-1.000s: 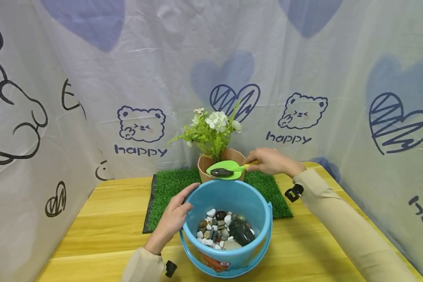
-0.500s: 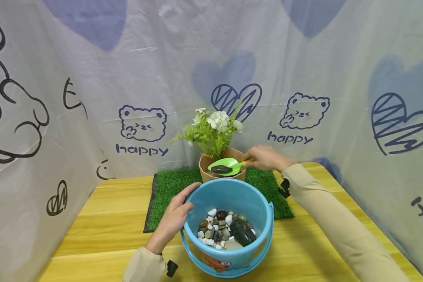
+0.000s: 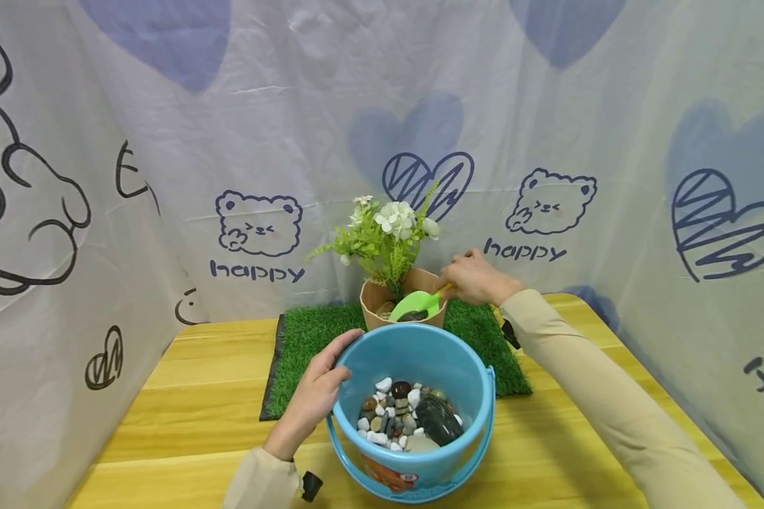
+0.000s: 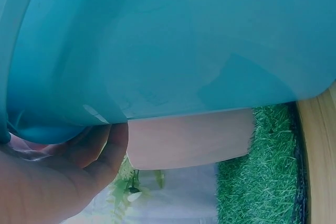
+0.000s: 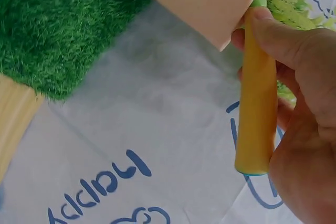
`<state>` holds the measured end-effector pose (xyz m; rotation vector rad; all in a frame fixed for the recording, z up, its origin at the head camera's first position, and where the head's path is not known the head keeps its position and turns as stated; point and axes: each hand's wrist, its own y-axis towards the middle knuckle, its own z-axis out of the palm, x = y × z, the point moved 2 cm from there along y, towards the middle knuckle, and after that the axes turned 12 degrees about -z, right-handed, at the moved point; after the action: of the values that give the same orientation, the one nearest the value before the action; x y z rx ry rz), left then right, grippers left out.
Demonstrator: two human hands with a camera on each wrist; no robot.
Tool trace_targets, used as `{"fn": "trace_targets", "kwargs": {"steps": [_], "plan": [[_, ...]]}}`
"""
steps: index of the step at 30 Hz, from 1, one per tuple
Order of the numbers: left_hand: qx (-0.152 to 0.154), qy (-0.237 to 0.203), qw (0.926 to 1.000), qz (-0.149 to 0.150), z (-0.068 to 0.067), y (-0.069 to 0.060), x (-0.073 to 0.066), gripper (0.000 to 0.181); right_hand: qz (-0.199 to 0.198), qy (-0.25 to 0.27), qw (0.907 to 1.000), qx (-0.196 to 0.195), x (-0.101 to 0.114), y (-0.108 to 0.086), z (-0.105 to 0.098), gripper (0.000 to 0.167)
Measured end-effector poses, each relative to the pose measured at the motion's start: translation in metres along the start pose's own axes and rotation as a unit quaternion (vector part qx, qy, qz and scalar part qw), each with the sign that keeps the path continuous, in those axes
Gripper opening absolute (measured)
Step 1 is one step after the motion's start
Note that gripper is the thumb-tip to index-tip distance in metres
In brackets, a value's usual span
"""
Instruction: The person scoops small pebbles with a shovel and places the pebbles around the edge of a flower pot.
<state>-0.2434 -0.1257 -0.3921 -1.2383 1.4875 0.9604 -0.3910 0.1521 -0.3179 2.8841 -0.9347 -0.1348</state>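
Observation:
My left hand (image 3: 312,391) grips the left rim of a blue bucket (image 3: 414,346), thumb over the rim and fingers along the outside in the left wrist view. Several pebbles (image 3: 382,424) and a large dark stone (image 3: 438,418) lie inside the bucket. Behind it stands a tan pot (image 3: 371,297) of artificial white flowers (image 3: 396,219). In my right hand (image 3: 477,279) is a toy shovel, its yellow handle (image 5: 256,98) pinched between thumb and fingers. The shovel's green blade (image 3: 414,302) tilts down inside the pot, a dark oval stone (image 3: 415,316) at its lower edge.
A square of artificial grass (image 3: 293,353) lies under the pot on the wooden table (image 3: 184,396). Printed cloth (image 3: 331,141) hangs close behind the pot and along both sides. The bucket's handle (image 3: 484,431) hangs down at its front.
The shovel has gone down from above the pot's front rim into the pot and tipped leftward. Its stone has slid toward the lower edge. My left hand stays on the bucket.

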Motion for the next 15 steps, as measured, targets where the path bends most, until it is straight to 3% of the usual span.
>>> {"fn": "trace_targets", "kwargs": {"steps": [6, 15], "plan": [[0.0, -0.002, 0.9999, 0.011, 0.0002, 0.0004, -0.0008, 0.064, -0.024, -0.055, 0.998, -0.023, -0.0054, 0.0033, 0.0004, 0.021], [-0.002, -0.003, 0.9999, 0.011, 0.0002, 0.0008, 0.0002, 0.064, -0.051, -0.118, 0.9865, -0.101, -0.0049, 0.0031, -0.0016, 0.02]]}}
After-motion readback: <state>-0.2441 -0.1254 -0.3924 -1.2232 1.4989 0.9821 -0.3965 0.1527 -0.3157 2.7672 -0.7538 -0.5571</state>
